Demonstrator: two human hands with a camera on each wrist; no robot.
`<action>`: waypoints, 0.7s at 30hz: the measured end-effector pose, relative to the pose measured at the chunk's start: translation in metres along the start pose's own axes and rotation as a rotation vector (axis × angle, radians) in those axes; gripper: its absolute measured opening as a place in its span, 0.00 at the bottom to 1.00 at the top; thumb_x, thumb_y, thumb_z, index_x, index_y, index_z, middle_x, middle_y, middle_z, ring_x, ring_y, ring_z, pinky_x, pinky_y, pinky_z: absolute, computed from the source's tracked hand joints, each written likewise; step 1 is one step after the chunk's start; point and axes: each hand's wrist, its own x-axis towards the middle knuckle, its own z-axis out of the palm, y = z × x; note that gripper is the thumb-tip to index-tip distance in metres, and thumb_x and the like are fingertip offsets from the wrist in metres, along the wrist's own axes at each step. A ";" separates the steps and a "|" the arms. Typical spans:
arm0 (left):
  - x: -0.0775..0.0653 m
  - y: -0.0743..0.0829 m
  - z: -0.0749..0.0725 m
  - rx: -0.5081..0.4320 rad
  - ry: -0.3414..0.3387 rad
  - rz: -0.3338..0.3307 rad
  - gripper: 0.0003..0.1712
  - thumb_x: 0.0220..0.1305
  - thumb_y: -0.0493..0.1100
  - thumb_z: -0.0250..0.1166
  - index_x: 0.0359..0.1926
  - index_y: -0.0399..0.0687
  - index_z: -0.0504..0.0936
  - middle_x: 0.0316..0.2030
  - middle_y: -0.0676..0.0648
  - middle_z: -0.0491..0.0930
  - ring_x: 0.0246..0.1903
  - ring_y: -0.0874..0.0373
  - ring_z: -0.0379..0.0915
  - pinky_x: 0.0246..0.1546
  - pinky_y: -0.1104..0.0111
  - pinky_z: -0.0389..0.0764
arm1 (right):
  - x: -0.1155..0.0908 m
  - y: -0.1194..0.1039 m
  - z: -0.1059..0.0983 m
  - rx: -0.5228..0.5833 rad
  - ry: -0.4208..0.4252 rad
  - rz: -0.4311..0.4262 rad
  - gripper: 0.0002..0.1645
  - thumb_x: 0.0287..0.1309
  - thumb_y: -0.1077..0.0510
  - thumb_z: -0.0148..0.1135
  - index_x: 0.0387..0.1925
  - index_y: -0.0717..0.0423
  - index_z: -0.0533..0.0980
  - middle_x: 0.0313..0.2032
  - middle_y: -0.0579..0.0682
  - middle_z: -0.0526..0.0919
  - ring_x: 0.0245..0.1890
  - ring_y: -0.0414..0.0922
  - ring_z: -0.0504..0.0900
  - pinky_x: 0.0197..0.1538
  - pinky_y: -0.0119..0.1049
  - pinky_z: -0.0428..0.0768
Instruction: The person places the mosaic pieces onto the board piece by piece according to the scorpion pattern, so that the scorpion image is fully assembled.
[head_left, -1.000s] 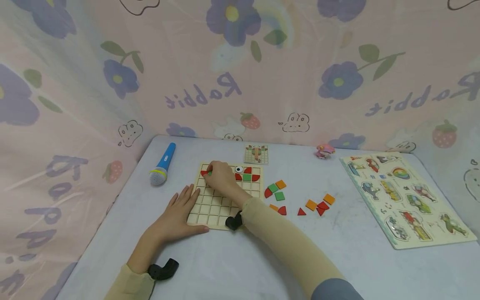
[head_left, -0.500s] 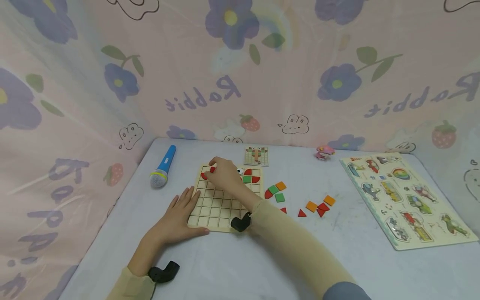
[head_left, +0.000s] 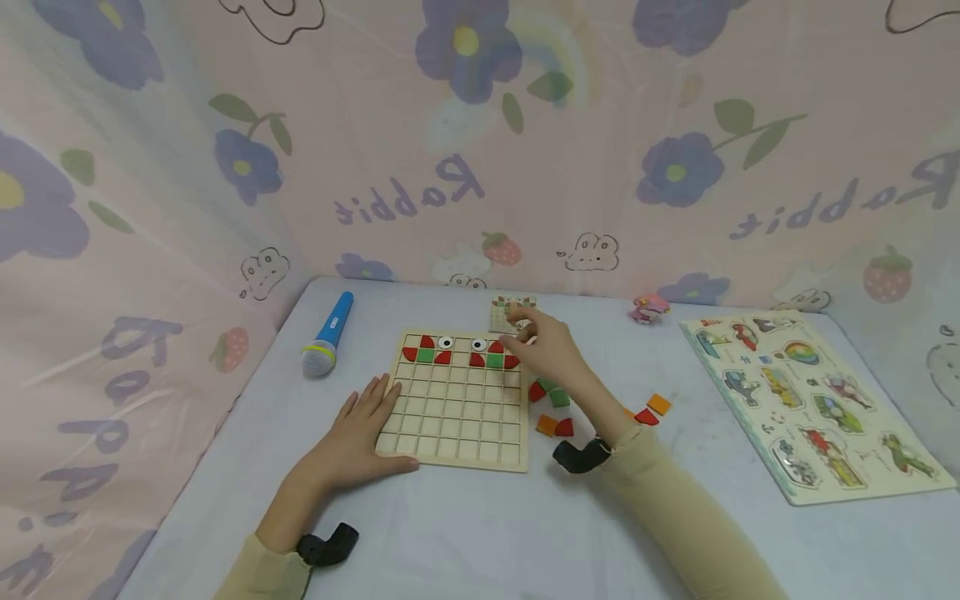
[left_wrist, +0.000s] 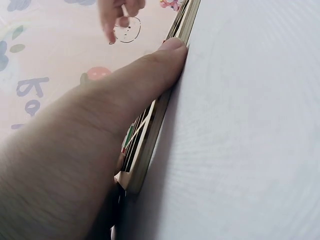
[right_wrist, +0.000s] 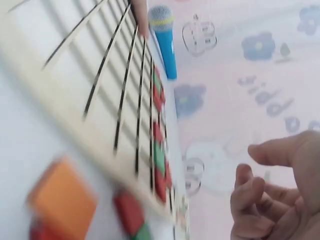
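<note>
A wooden grid board (head_left: 450, 408) lies on the white table. Along its far rows sit two clusters of red quarter-round pieces and green squares (head_left: 425, 356), plus two round eye pieces (head_left: 446, 342). My left hand (head_left: 348, 433) rests flat at the board's left side, its thumb (left_wrist: 172, 47) against the near edge in the left wrist view. Above the far right corner is my right hand (head_left: 551, 350), fingers loosely bent and holding nothing. In the right wrist view the thumb (right_wrist: 272, 151) stands apart from the curled fingers.
Loose orange (head_left: 547, 426), green (head_left: 560, 398) and red pieces (head_left: 564, 428) lie right of the board. Behind it is a small pattern card (head_left: 501, 316), partly covered by the right hand. A toy microphone (head_left: 327, 336), a pink figurine (head_left: 649, 308) and a picture puzzle board (head_left: 817, 408) stand farther out.
My right hand has left the green square in the left cluster and moved right, over the far right corner. The left cluster now shows fully. My left hand has stayed put.
</note>
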 end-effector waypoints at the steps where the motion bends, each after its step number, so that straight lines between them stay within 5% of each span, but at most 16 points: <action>1: 0.000 0.000 0.000 0.000 0.002 0.000 0.73 0.55 0.77 0.71 0.85 0.41 0.50 0.85 0.37 0.42 0.85 0.40 0.34 0.82 0.40 0.38 | -0.004 0.008 -0.007 -0.011 0.004 0.007 0.28 0.72 0.50 0.67 0.66 0.60 0.77 0.36 0.54 0.89 0.26 0.43 0.80 0.29 0.35 0.77; 9: -0.002 -0.001 -0.003 0.003 0.003 -0.006 0.73 0.54 0.77 0.72 0.85 0.40 0.50 0.85 0.36 0.42 0.84 0.38 0.35 0.81 0.39 0.38 | -0.030 0.058 -0.041 -0.073 0.012 0.039 0.23 0.71 0.53 0.68 0.61 0.58 0.80 0.35 0.51 0.86 0.28 0.46 0.80 0.33 0.37 0.77; 21: 0.000 -0.001 0.000 0.005 0.003 0.010 0.73 0.55 0.77 0.72 0.85 0.40 0.50 0.85 0.36 0.42 0.84 0.39 0.34 0.81 0.39 0.39 | -0.050 0.102 -0.057 -0.074 -0.062 -0.025 0.13 0.71 0.55 0.69 0.53 0.54 0.83 0.30 0.46 0.82 0.30 0.46 0.78 0.34 0.33 0.76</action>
